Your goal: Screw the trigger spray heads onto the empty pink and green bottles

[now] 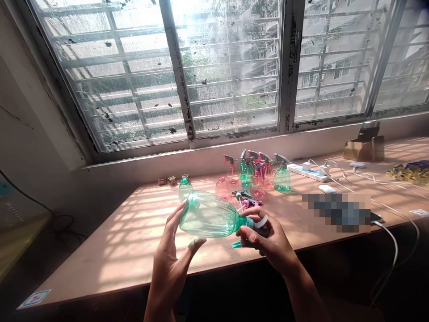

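A clear green spray bottle (209,217) is held on its side above the table's front part, its base to the left and its neck to the right. My left hand (174,250) is curved round the base, fingers behind it and thumb along the lower side. At the neck, my right hand (264,235) pinches the collar and spray head (250,223) with thumb and fingers. Part of the spray head is hidden by the right hand. Behind it stand a green bottle (184,185) and a pink bottle (223,188), both without visible spray heads. Loose spray heads (248,203) lie nearby.
Several pink and green spray bottles with heads (258,185) stand near the window wall. To the right are a white power strip (310,172), cables, a white mouse (327,189) and a blurred-out dark object (338,212). A brown holder (363,147) stands farther back.
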Demonstrator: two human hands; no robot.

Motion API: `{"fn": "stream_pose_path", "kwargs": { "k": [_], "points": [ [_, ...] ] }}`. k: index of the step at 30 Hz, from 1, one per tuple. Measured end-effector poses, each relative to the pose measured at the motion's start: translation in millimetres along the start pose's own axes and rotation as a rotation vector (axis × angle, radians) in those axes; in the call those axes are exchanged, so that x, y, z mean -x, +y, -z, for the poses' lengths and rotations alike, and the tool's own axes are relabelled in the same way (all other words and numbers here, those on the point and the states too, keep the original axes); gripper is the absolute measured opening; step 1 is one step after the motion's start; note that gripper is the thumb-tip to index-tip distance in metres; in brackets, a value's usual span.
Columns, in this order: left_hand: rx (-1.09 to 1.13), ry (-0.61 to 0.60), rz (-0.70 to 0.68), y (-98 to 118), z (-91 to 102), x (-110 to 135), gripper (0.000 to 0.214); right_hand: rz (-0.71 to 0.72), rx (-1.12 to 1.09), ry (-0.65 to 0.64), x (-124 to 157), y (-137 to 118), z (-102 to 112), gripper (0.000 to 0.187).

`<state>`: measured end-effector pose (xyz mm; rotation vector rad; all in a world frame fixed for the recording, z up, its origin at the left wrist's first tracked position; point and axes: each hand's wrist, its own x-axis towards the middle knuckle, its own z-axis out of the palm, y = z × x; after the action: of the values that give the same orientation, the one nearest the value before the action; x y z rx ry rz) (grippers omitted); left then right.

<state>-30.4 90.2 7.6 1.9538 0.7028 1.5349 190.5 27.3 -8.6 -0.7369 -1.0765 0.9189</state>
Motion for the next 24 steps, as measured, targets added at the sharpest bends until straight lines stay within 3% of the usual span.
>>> {"fn": "stream_pose_path", "kwargs": {
  "k": [4, 12, 19, 24],
  "points": [
    [0.010, -0.024, -0.045, 0, 1.2, 0, 0.067, 0.013, 0.020, 0.019, 0, -1, 1, 0.031],
    [0.009, 0.077, 0.079, 3, -2.8, -1, 0.063, -0.018, 0.057, -0.014, 1, 3, -2, 0.032],
    [-0.008, -0.031, -0.019, 9, -6.8, -2, 0.062, 0.008, -0.007, 0.044, -1, 1, -1, 0.033],
    [-0.004, -0.023, 0.055, 5, -6.8, 1, 0.072, -0.008, 0.015, 0.016, 1, -1, -1, 0.033]
  ]
}}
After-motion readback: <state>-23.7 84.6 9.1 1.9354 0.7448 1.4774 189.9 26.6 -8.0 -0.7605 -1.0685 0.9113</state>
